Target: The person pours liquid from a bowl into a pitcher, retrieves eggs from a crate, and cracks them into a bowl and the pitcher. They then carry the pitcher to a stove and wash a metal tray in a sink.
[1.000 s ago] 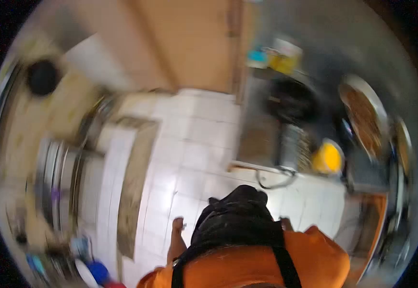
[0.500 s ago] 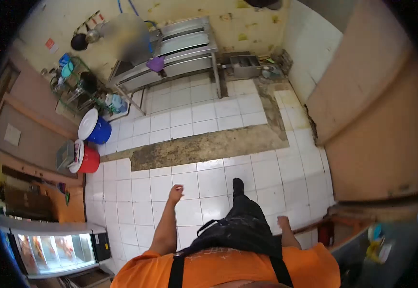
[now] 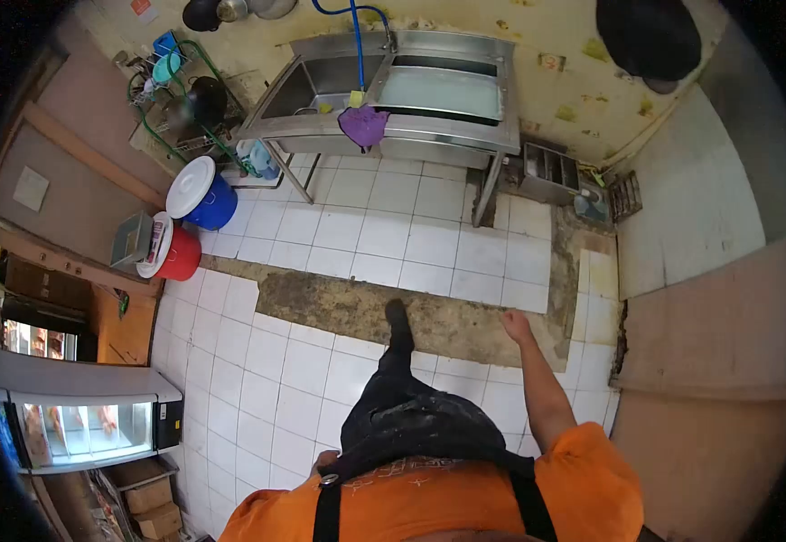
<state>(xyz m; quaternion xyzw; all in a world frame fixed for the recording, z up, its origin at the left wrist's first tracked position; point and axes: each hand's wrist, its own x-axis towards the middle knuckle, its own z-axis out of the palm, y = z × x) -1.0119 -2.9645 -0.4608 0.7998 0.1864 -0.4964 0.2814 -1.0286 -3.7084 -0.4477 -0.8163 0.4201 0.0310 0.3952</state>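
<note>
1. A fridge (image 3: 81,425) with a glass door is standing at the far left, with boxes (image 3: 149,506) lying on the floor beside it.
2. A red bucket (image 3: 174,253) and a blue bucket (image 3: 201,197), both lidded, are sitting on the tiles near the left wall, with a rack (image 3: 172,108) of pots standing behind them.
3. The left hand (image 3: 324,459) is hanging low by the hip, mostly hidden behind the apron; I cannot tell whether its grip is released or clenched, and nothing is showing in it.
4. One black shoe (image 3: 399,318) is stepping onto the bare concrete strip (image 3: 366,307) that is crossing the white tiles (image 3: 257,361).
5. A steel sink (image 3: 393,90) is standing straight ahead against the wall, well apart from both hands, with a purple cloth (image 3: 363,125) hanging over its front edge and a blue hose (image 3: 357,36) running down into it.
6. The right hand (image 3: 515,325) is swinging out in front, loosely curled into a soft fist and grasping nothing; it is hovering over the strip's right end.
7. Risks, as I judge them: the strip is looking rougher than the tiles around it, so a toe could be catching at its edge; the tiles near the sink may be wet, so a foot could be slipping there.
</note>
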